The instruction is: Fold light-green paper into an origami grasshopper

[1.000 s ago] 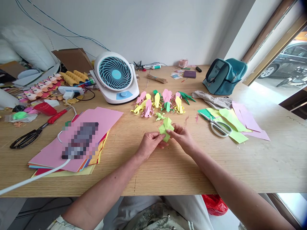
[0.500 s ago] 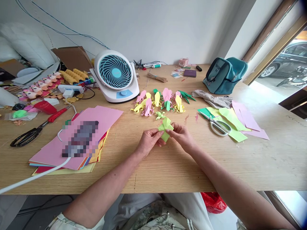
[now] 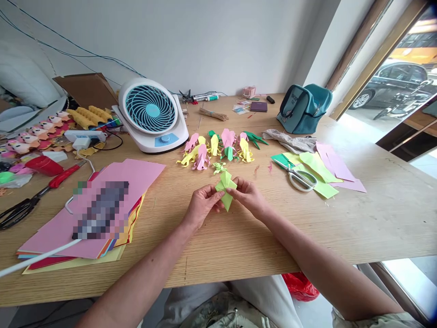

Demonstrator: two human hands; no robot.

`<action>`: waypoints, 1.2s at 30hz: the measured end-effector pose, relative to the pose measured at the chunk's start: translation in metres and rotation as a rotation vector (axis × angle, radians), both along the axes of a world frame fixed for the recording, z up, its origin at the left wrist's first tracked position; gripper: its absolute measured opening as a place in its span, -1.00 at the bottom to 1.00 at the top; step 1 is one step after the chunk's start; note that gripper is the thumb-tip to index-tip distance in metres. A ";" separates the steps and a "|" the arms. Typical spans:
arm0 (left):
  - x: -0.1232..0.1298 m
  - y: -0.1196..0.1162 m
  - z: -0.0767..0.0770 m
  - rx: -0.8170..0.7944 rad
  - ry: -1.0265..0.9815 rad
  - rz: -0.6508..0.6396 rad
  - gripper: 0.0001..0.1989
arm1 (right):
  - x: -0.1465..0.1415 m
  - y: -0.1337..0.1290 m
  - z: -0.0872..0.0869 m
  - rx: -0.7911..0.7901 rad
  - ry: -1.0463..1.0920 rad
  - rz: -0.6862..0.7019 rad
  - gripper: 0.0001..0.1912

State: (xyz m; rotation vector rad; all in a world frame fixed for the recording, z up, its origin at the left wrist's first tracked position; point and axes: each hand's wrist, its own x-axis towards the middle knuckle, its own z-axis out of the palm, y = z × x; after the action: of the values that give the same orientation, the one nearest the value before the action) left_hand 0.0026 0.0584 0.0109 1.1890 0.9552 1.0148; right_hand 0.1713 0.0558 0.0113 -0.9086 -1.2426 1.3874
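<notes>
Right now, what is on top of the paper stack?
A blurred-out dark object lies on the pink top sheet; whatever it covers can't be seen.

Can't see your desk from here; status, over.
Left hand, right hand: both pinching lime-green folded paper. Lime-green origami figure close beyond. Scissors off right.

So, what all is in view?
Folded paper: one, lime green, between hands
Paper figures: about a dozen, pink, yellow, green, beyond
Fan: one, white and blue, back left
Paper stack: one, pink on top, left
Shears: one, red and black, left
Scissors: one, grey, right
Loose sheets: several, green and pink, right
Bag: one, teal, back right
Clutter: many, mixed colours, far left
Table: one, wooden, underneath
Left hand: one, bare, centre
Right hand: one, bare, centre
</notes>
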 end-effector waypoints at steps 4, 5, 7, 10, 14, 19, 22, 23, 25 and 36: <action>-0.001 0.001 0.002 -0.010 0.010 -0.001 -0.58 | -0.001 0.000 0.001 0.007 -0.018 -0.014 -0.51; -0.001 0.001 0.002 -0.008 0.007 -0.002 -0.59 | 0.000 0.000 0.001 0.007 -0.020 -0.020 -0.51; 0.000 0.000 0.002 0.000 -0.006 -0.011 -0.61 | 0.000 0.000 0.001 0.004 -0.015 -0.026 -0.51; 0.002 -0.001 0.001 0.013 -0.028 -0.035 -0.63 | 0.001 -0.001 0.001 -0.001 -0.008 -0.022 -0.50; 0.002 0.000 -0.001 0.040 -0.028 -0.062 -0.62 | 0.002 -0.002 0.003 0.016 -0.035 -0.025 -0.51; 0.002 0.002 -0.002 0.042 -0.019 -0.078 -0.60 | 0.002 -0.003 0.003 0.015 -0.023 -0.038 -0.52; 0.002 0.001 -0.003 0.037 -0.018 -0.093 -0.62 | 0.002 -0.003 0.002 0.008 -0.009 -0.049 -0.52; 0.002 0.001 -0.003 0.038 -0.020 -0.099 -0.63 | 0.002 -0.003 0.003 0.011 -0.008 -0.052 -0.52; 0.002 0.001 -0.003 0.040 -0.025 -0.109 -0.65 | 0.002 -0.004 0.003 0.017 -0.014 -0.058 -0.53; 0.004 -0.001 -0.001 -0.017 0.026 -0.125 -0.63 | 0.004 -0.007 0.001 0.006 0.051 -0.091 -0.63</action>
State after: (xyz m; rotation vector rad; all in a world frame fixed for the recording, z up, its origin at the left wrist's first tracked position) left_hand 0.0064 0.0570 0.0101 1.2346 0.8967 0.8918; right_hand 0.1752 0.0492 0.0121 -0.9093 -1.1527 1.3259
